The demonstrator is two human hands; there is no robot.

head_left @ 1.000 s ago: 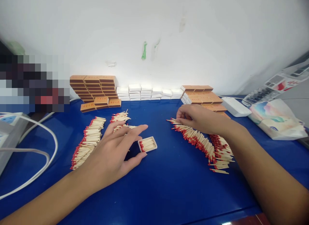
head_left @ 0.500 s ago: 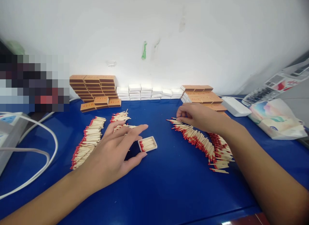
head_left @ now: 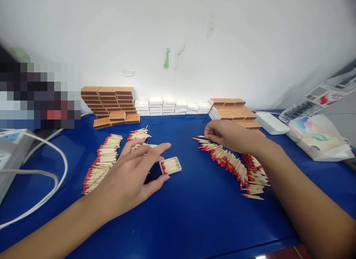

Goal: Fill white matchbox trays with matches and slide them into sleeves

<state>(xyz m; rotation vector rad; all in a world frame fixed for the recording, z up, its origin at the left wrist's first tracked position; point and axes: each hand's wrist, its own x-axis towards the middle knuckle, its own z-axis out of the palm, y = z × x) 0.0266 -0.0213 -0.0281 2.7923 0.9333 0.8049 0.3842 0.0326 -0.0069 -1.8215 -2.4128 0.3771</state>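
Matches by the hundred on this blue tabletop, and both hands are in among them! Left hand is spread wide, thumb and fingers parted about a small white matchbox tray; contact at the fingertips is too fine to call. That tray lies flat, open side up, near the middle of the table, with a layer of red-tipped matches inside, heads toward the palm.

Over to the right hand: thumb and fingers drawn together at the far end of a long curved row of matches. Is a stick pinched there? Cannot tell; the fingers hide it. Another heap of matches sits beside that row, partly behind the forearm.

Across the table, a loose bank of matches lies beside the left hand. Along the wall, small white boxes line up between orange-brown matchboxes on the left and more matchboxes on the right.
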